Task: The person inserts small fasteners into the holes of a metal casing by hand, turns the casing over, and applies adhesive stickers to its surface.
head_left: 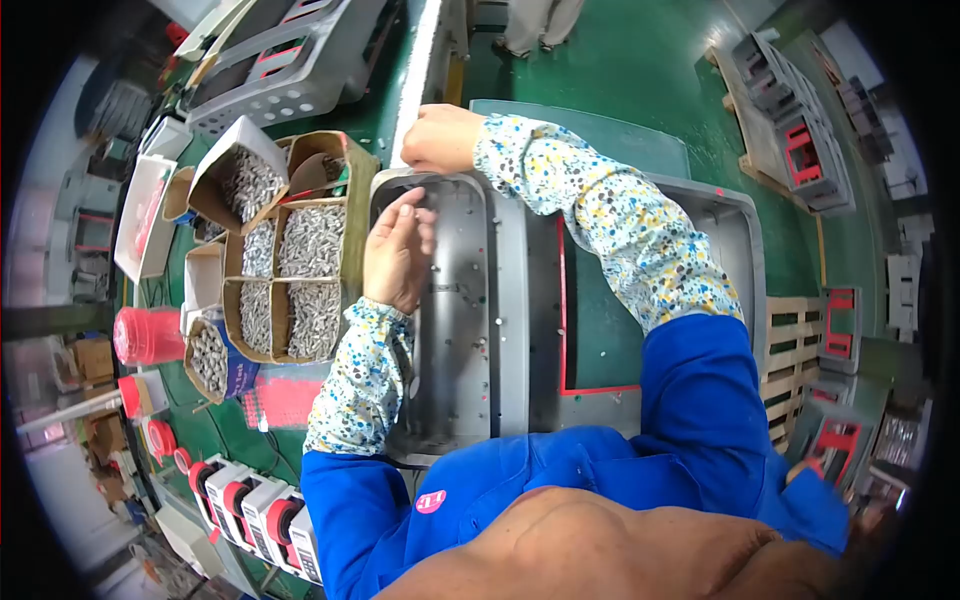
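My left hand (399, 250) is over the left edge of a long grey metal housing (455, 320), palm turned up and fingers apart, with nothing seen in it. At the housing's far corner, my right hand (441, 138) has its fingers curled down; what they hold, if anything, is hidden. Small screws or studs dot the housing and the grey frame (513, 330) beside it. Left of my left hand stands a divided cardboard box (352, 225) filled with small metal parts.
A red basket (148, 335) and a carton of metal parts (208, 360) stand at the left. White devices with red rings (245, 510) line the lower left. Grey housings on a pallet (745, 120) stand at the upper right. Another person's legs (535, 22) show at the top.
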Demonstrator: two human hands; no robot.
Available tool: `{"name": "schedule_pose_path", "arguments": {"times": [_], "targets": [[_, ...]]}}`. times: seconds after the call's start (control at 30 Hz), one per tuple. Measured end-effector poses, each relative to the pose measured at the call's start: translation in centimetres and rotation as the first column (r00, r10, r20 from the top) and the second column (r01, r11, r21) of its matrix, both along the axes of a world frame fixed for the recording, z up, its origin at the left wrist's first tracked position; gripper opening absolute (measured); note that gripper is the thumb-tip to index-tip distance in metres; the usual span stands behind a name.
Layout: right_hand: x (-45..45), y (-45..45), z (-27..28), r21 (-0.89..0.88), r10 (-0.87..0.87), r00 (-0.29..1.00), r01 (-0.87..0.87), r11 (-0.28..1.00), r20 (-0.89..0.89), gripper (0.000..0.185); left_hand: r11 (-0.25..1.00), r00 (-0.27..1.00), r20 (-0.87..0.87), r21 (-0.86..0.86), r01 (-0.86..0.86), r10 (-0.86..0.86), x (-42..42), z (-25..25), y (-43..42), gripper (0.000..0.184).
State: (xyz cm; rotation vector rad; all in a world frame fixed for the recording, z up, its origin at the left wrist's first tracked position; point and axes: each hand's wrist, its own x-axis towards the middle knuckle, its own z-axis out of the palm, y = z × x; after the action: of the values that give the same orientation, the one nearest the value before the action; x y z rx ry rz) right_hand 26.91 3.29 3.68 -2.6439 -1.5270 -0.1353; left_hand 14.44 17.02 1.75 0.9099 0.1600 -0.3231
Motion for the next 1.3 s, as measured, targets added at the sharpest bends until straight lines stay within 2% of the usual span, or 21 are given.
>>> {"name": "schedule_pose_path", "arguments": {"times": [0.03, 0.1, 0.17, 0.23, 0.27, 0.3, 0.37, 0.43, 0.47, 0.57, 0.63, 0.7, 0.83, 0.93, 1.0, 1.2, 1.23, 1.3], "targets": [[-0.1, -0.3, 0.1, -0.019, 0.014, 1.000, -0.014, 1.000, 0.014, 0.012, 0.999, 1.000, 0.002, 0.027, -0.026, 0.026, 0.1, -0.2, 0.0, 0.027], [-2.7, -1.4, 1.2, 0.205, -0.088, 0.993, 0.071, 0.976, 0.077, 0.012, 0.999, 0.996, 0.084, 0.023, -0.033, 0.031, 0.0, 0.3, -0.1, 0.029], [-5.5, -2.5, 1.9, 0.606, 0.152, 0.938, 0.072, 0.792, -0.310, 0.014, 0.998, 0.969, 0.240, -0.023, 0.063, -0.056, -0.1, 1.5, -0.5, 0.034], [-7.9, -4.0, 2.7, 0.755, 0.276, 0.884, 0.122, 0.644, -0.379, 0.015, 0.978, 0.947, 0.249, -0.008, 0.210, -0.201, -0.5, 3.4, -1.1, 0.050], [-8.8, -5.2, 3.4, 0.751, 0.296, 0.820, 0.225, 0.620, -0.490, 0.015, 0.960, 0.936, 0.232, -0.026, 0.278, -0.265, -0.5, 4.2, -1.8, 0.051], [-9.3, -6.3, 3.9, 0.779, 0.339, 0.801, 0.234, 0.581, -0.493, 0.015, 0.939, 0.921, 0.217, -0.046, 0.340, -0.323, -0.5, 4.9, -2.5, 0.051], [-10.4, -8.7, 4.9, 0.669, 0.239, 0.715, 0.407, 0.622, -0.657, 0.014, 0.880, 0.871, 0.194, -0.066, 0.470, -0.451, -0.2, 5.5, -4.0, 0.044], [-10.0, -12.0, 5.0, 0.639, 0.120, 0.795, 0.377, 0.671, -0.595, 0.013, 0.884, 0.881, 0.081, -0.013, 0.468, -0.466, 0.5, 5.0, -5.9, 0.035], [-9.3, -14.1, 4.9, 0.570, -0.038, 0.825, 0.422, 0.705, -0.564, 0.012, 0.902, 0.901, 0.043, 0.034, 0.430, -0.432, 0.8, 4.8, -6.6, 0.027], [-8.3, -19.1, 3.5, 0.324, -0.449, 0.822, 0.556, 0.765, -0.349, 0.008, 0.949, 0.950, -0.013, 0.056, 0.311, -0.311, 1.2, 3.2, -8.8, 0.023], [-8.3, -20.1, 2.2, 0.297, -0.436, 0.832, 0.536, 0.790, -0.343, 0.008, 0.941, 0.941, -0.029, -0.018, 0.337, -0.338, 1.1, 2.3, -9.2, 0.018], [-8.1, -20.3, 1.4, 0.272, -0.418, 0.842, 0.513, 0.814, -0.340, 0.007, 0.936, 0.938, 0.002, 0.070, 0.345, -0.346, 1.1, 1.9, -8.8, 0.016], [-7.5, -18.9, 1.0, 0.282, -0.339, 0.881, 0.435, 0.855, -0.330, 0.005, 0.923, 0.926, 0.007, 0.082, 0.375, -0.377, 0.9, 2.1, -8.5, 0.016], [-7.1, -18.2, 1.7, 0.259, -0.284, 0.921, 0.353, 0.899, -0.266, 0.004, 0.929, 0.934, -0.004, 0.096, 0.357, -0.358, 0.6, 2.1, -8.6, 0.017], [-6.8, -18.2, 2.0, 0.147, -0.207, 0.967, 0.229, 0.962, -0.150, 0.002, 0.954, 0.955, 0.011, 0.036, 0.297, -0.297, 0.6, 1.9, -8.7, 0.018], [-6.6, -18.0, 1.8, 0.058, -0.175, 0.983, 0.179, 0.982, -0.057, 0.002, 0.944, 0.944, 0.039, 0.034, 0.328, -0.329, 0.8, 1.7, -8.4, 0.017], [-6.6, -18.0, 1.8, 0.058, -0.173, 0.983, 0.176, 0.983, -0.057, 0.002, 0.945, 0.944, 0.039, 0.034, 0.325, -0.326, 0.8, 1.7, -8.4, 0.017], [-6.6, -18.0, 1.6, 0.058, -0.213, 0.963, 0.226, 0.972, -0.167, 0.005, 0.942, 0.941, 0.055, 0.049, 0.332, -0.335, 0.7, 1.6, -8.5, 0.017]]}}
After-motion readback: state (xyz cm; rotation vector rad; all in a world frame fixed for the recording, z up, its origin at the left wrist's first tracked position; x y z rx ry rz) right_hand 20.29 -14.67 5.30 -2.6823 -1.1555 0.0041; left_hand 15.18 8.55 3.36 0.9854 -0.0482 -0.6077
